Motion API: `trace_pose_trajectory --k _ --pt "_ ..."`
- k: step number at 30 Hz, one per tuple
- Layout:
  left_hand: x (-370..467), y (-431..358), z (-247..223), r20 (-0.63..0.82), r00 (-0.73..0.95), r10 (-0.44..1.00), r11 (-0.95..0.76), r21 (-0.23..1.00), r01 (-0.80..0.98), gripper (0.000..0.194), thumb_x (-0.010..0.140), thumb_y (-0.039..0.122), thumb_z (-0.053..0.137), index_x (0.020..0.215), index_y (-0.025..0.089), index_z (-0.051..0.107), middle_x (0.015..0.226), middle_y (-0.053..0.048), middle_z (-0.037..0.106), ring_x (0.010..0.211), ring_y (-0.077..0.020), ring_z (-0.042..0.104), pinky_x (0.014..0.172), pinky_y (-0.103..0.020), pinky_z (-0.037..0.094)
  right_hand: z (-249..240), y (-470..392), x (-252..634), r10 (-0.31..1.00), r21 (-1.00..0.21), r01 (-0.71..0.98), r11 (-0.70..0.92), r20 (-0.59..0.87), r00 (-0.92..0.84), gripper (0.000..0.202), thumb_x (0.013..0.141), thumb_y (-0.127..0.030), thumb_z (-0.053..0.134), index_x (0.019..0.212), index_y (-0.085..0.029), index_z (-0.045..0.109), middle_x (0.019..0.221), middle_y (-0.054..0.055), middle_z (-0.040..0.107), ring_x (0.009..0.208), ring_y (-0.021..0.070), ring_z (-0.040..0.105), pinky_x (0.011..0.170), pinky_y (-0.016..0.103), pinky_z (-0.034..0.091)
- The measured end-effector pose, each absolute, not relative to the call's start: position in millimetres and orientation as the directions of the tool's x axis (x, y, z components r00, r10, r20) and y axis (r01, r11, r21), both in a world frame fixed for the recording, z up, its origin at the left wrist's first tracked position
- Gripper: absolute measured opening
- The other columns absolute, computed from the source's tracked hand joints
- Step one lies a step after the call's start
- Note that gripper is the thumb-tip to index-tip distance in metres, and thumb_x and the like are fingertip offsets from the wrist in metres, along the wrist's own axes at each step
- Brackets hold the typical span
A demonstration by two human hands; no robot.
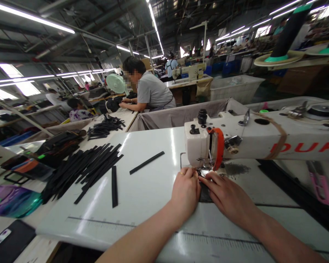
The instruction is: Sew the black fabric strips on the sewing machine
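Note:
At the presser foot (pixel 204 171) of a white sewing machine (pixel 197 142), my two hands are close together. My left hand (pixel 186 190) is closed, its fingers curled down just left of the foot, with a ring on one finger. From the other side, my right hand (pixel 227 190) bends its fingers in, tips pressed down by the foot. What the fingertips hold is hidden. Between the hands shows a dark flat patch (pixel 205 193); I cannot tell whether it is fabric or part of the machine bed. An orange guard (pixel 218 148) curves beside the needle.
Black strips (pixel 84 168) lie heaped on the left, with two single strips (pixel 147 162) (pixel 114 187) nearer. Pink-handled scissors (pixel 319 182) and long black material (pixel 298 193) lie right. A phone (pixel 12 241) rests lower left. A co-worker (pixel 153 91) works beyond, by a green fan (pixel 116 83).

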State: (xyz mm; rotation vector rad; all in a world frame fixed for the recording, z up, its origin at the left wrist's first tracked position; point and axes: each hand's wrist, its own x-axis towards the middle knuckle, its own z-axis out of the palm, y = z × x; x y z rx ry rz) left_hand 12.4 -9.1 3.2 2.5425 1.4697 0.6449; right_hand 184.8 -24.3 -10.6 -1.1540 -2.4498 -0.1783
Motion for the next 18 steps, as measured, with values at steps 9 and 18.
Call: trace_pose_trajectory --k 9,18 --pt "12.1 -6.8 3.2 0.295 0.451 0.842 -0.528 0.282 0.801 0.019 0.088 0.009 0.048 0.098 0.011 0.064 0.103 -0.013 0.063 0.101 -0.0286 0.054 0.09 -0.045 0.052 -8.5 -24.4 184.2 0.711 -0.09 0.761 0.642 0.44 -0.548 0.037 0.088 -0.008 0.047 0.121 -0.016 0.062 0.107 0.011 0.066 0.088 0.0233 0.064 0.074 0.038 0.057" --pt "7.4 -10.1 6.8 0.289 0.49 0.822 -0.564 0.293 0.772 0.023 0.087 0.01 0.048 0.105 0.015 0.063 0.108 -0.01 0.065 0.101 -0.0254 0.057 0.094 -0.04 0.051 -16.4 -21.7 189.3 0.682 -0.096 0.739 0.667 0.479 -0.553 0.041 0.087 -0.01 0.046 0.125 -0.018 0.06 0.11 0.011 0.066 0.094 0.0243 0.064 0.079 0.041 0.057"
